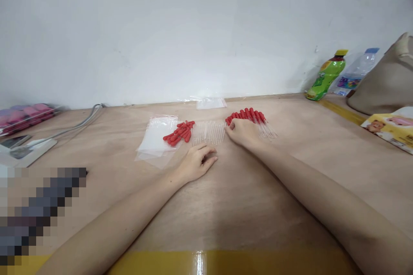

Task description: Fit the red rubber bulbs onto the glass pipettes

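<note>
The fingers of my left hand (192, 164) curl loosely, thumb apart from the rest, with nothing between them, just in front of the row of clear tubes. Those of my right hand (242, 131) are drawn together at the row's right end; I cannot tell whether they pinch anything.

Behind everything rises the white wall (145, 30). My forearms rest over the brown surface (232, 206), which has yellow tape (161, 263) along its near edge. At far right stands a beige bag (379, 84), and in front of it lies a yellow packet (392, 129) printed with a cartoon bear. Near the bag, a green-labelled bottle (325, 77) with a yellow cap leans by the wall; its label carries a large pale mark I cannot read. Beside it, a clear bottle (361, 68) with a blue cap wears a colourful label, also illegible.

Left of the tubes lie overlapping clear plastic bags (156, 135), with no lettering I can make out. The red-bulbed droppers (248, 115) sit side by side just past my right hand. The clear tubes (208, 132) lie parallel between those and the loose red bulbs (180, 133), which are heaped partly over the plastic bags.
</note>
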Demonstrator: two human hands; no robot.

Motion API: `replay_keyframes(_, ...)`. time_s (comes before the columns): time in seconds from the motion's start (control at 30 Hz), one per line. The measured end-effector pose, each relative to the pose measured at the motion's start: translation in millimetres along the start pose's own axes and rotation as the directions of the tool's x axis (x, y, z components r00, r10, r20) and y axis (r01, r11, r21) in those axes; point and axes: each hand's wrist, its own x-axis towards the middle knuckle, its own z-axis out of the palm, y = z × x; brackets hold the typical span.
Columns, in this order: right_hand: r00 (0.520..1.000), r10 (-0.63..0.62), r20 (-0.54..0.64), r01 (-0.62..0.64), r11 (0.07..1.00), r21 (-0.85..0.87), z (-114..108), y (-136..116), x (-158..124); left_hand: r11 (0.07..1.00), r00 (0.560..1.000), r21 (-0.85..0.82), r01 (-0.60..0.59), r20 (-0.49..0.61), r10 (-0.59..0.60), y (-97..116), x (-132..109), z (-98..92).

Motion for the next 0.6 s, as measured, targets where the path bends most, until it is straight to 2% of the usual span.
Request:
replay_keyframes(0.07,1.0,0.0,0.028,0.0,1.0,-0.005,4.5,-8.7,-1.9,0.999,0.999,0.053,0.003,-0.048,0.0,-1.8,-0.3,-0.4)
replay_keyframes(0.17,0.998,0.026,0.057,-0.026,1.0,0.001,8.1,-14.7,-2.8,0.975,0.977,0.212,0.06,-0.211,-0.014,-12.2,0.2,-4.5)
replay_keyframes(0.27,0.998,0.026,0.065,-0.028,0.999,0.031,7.3,-11.1,-5.9,0.91,0.911,0.338,0.24,-0.401,-0.092,-30.0,1.6,-12.6)
replay_keyframes(0.33,0.999,0.014,0.047,-0.017,0.998,0.064,6.5,-6.2,-10.1,0.839,0.871,0.401,0.368,-0.463,-0.161,-41.4,2.2,-18.3)
replay_keyframes(0.43,1.0,-0.007,-0.009,0.008,0.994,0.112,7.0,0.0,-18.5,0.752,0.84,0.451,0.481,-0.482,-0.248,-51.8,1.8,-23.8)
replay_keyframes(0.6,0.992,-0.108,-0.069,0.118,0.98,0.158,4.9,8.2,-37.7,0.739,0.85,0.458,0.493,-0.435,-0.297,-53.7,0.0,-24.3)
